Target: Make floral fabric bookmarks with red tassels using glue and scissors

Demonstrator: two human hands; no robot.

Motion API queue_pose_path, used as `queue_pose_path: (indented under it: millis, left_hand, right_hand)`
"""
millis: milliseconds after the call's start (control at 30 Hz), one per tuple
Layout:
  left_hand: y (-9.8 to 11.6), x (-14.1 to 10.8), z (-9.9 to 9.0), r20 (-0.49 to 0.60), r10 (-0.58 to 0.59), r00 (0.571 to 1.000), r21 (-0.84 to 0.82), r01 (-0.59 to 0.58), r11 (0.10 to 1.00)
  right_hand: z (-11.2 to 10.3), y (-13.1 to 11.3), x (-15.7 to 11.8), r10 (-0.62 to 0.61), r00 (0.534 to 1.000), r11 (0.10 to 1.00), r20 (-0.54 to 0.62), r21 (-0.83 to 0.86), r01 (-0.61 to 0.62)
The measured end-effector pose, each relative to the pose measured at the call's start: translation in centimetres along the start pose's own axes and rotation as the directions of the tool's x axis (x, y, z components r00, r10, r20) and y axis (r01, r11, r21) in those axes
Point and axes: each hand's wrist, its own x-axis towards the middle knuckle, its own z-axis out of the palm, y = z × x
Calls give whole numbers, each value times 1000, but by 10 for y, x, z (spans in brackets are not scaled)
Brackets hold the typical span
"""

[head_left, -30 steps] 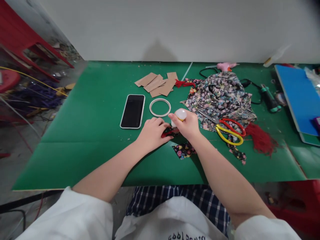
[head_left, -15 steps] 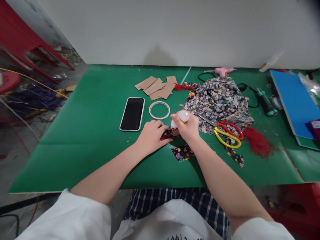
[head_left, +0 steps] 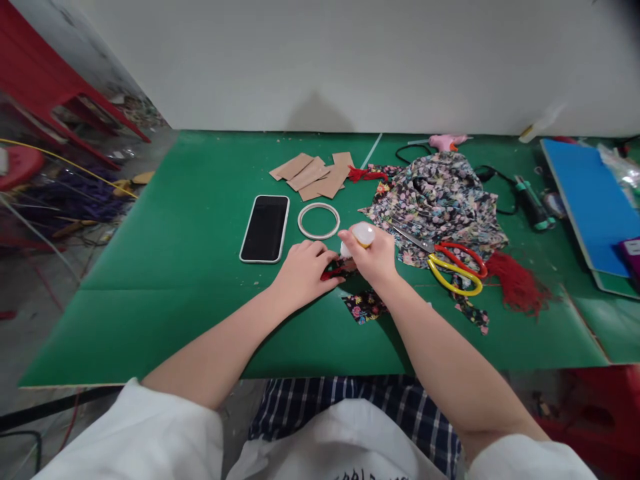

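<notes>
My right hand [head_left: 376, 255] is wrapped round a white squeeze bottle [head_left: 364, 233] tipped base up, its nozzle end pointing down and mostly hidden. Under it lies a small floral fabric piece [head_left: 349, 265] with red threads [head_left: 331, 273] at its left end. My left hand [head_left: 306, 270] pinches that red end between thumb and fingers, low over the table. Just below my right wrist, a second floral strip [head_left: 364, 307] lies partly covered by the forearm.
Around my hands on the green table [head_left: 200, 327] lie a phone [head_left: 265, 229], a white ring [head_left: 319, 237], cardboard pieces [head_left: 310, 175], scissors [head_left: 455, 267], bunched floral cloth [head_left: 440, 193] and a red thread bundle [head_left: 517, 283]. A pink glue gun [head_left: 447, 142] and a blue board [head_left: 590, 200] are farther off.
My right hand and the bottle have shifted slightly left along the fabric piece. The left hand keeps its hold on the red end.
</notes>
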Motion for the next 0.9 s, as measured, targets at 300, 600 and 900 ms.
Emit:
queue_pose_path:
  millis: [300, 600, 900]
  left_hand:
    - [0, 1, -3, 1, -9, 1000, -32, 9, 999]
    - [9, -2, -3, -25, -72, 997, 17, 72, 997]
    - [9, -1, 0, -18, -77, 997, 26, 78, 997]
  right_hand:
    - [-6, 1, 1, 93, 993, 996, -73, 8, -93]
    - [0, -2, -1, 43, 999, 999, -5, 31, -42]
    - [2, 0, -1, 51, 998, 999, 24, -10, -51]
